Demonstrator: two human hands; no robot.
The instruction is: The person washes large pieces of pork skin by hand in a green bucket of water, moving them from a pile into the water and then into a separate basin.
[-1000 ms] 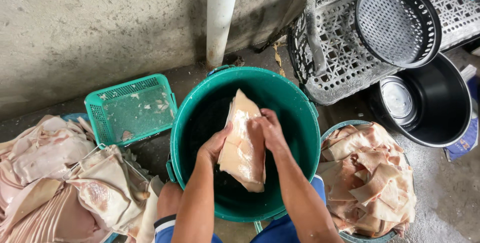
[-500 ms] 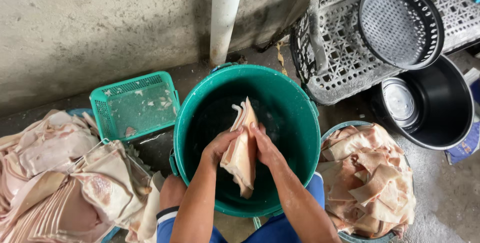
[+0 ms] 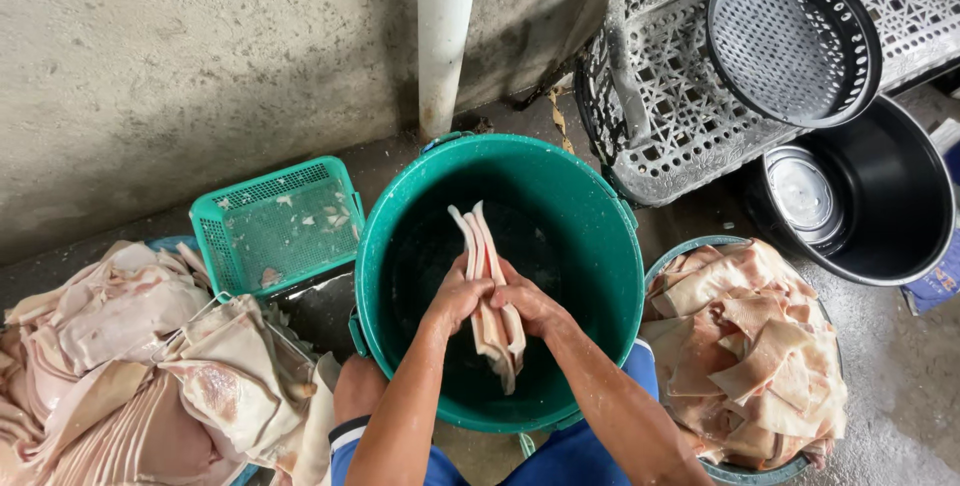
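Note:
A pale pink slab of raw pork skin, folded lengthwise, is held upright over a big green bucket with dark water inside. My left hand presses it from the left and my right hand from the right, both clamped on its middle. Its lower end hangs down toward the water.
A large heap of pork skins lies at the left. A round tub heaped with more skins is at the right. A small green basket, a white pipe, grey crates, a black strainer and a black pot surround the bucket.
The skin was spread flat between my hands a second ago; now it is folded narrow and squeezed between both hands. The view has shifted slightly to the right.

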